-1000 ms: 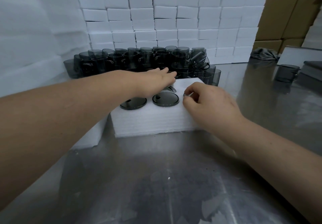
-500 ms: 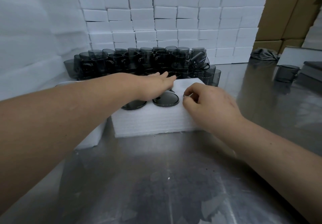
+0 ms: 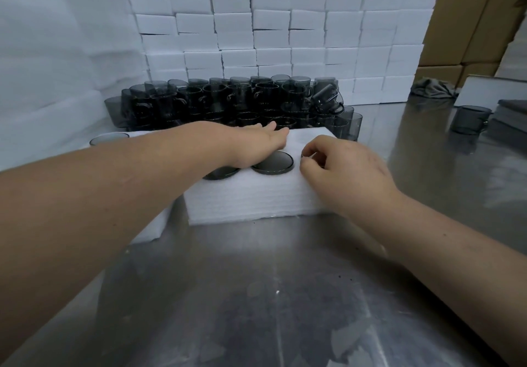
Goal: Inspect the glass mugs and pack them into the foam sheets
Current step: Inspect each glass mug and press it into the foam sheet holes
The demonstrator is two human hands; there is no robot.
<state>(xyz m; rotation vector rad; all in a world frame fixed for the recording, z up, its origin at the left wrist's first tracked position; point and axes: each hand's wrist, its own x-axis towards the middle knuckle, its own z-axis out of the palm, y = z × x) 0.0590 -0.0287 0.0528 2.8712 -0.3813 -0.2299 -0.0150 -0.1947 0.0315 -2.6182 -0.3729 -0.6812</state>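
I see a shiny steel table (image 3: pixel 285 295). Near centre sits a white foam block (image 3: pixel 256 201) holding dark mugs (image 3: pixel 273 162). Loose glass mugs (image 3: pixel 216 101) crowd behind it, before stacked foam blocks (image 3: pixel 285 38). Far right lie a single mug (image 3: pixel 470 119) and a grey cloth (image 3: pixel 430 88).

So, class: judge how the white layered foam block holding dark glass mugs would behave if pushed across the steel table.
The white layered foam block would probably slide readily, as the shiny steel table looks smooth. It is likely heavier than bare foam, since dark glass mugs sit sunk in its holes. Its soft-looking surface may dent under pressure.
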